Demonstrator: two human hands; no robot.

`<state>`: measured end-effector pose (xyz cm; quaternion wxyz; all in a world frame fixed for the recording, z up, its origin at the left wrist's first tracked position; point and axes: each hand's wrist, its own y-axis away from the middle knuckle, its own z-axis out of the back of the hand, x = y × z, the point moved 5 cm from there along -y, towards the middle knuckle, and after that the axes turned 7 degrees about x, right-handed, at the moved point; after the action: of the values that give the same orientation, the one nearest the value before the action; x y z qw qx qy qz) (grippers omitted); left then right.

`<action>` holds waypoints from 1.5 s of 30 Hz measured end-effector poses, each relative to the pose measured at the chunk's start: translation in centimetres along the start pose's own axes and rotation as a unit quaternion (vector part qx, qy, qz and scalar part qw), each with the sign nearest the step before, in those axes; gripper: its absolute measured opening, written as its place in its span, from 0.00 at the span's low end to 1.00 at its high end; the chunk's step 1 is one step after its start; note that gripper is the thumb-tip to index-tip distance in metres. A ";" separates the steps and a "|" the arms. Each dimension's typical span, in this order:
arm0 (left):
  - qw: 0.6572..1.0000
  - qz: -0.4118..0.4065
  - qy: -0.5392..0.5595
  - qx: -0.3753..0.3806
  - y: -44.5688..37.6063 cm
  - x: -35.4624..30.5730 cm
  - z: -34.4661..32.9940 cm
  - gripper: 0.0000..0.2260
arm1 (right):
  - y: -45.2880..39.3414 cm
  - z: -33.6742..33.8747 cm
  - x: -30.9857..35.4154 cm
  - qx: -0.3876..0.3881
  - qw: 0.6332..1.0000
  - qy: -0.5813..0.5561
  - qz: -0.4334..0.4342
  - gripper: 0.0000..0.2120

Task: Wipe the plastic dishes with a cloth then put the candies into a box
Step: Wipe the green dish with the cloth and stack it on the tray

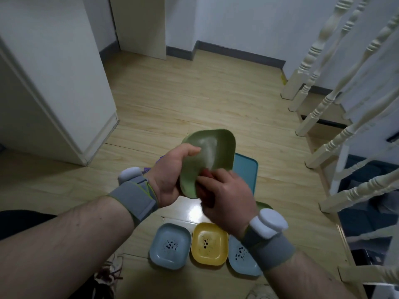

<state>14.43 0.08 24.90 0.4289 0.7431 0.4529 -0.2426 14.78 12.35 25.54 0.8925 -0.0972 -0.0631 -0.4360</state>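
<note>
I see the green dish (210,156) held up in the air above the wooden floor (172,100), tilted so its hollow faces me; it is a shallow, rounded-square plastic piece, olive green, with a pale sheen across the middle and no dark marks that I can make out. My left hand (172,175) grasps its left rim, thumb lying over the inner face and the fingers (166,195) curled behind. My right hand (224,197) is at the lower edge of the dish, its fingers bent around a reddish cloth (204,194) pressed against the plastic; only a small part of that cloth shows between the two hands. Both wrists carry grey straps with white sensor units. Below the hands, on the floor, three more dishes lie in a row, touching or nearly so: a pale blue dish (170,247) on the left, a yellow dish (209,244) in the middle and a second blue dish (241,257) on the right, partly hidden by my right wrist. Each has dark specks in its centre. A teal tray (246,169) lies on the floor behind the green dish.
</note>
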 end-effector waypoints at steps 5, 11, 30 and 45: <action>0.999 0.038 -0.037 0.007 0.5 0.4 -0.4 0.23 | 0.2 -0.6 0.0 0.011 0.998 0.016 -0.057 0.21; 0.999 0.032 0.000 -0.003 0.4 0.2 -0.5 0.26 | 0.3 -0.1 2.4 -0.025 0.999 -0.035 0.009 0.16; 0.993 -0.110 0.030 0.028 1.0 -0.3 -1.4 0.29 | -0.7 1.9 2.3 -0.045 0.979 -0.199 0.019 0.18; 0.995 -0.009 0.100 0.005 0.9 0.3 -0.8 0.28 | -0.1 1.1 1.4 0.070 0.992 -0.105 -0.030 0.24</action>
<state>15.34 0.76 25.46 0.3755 0.7617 0.4988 -0.1730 15.56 11.45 26.89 0.8722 -0.0772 -0.1894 -0.4443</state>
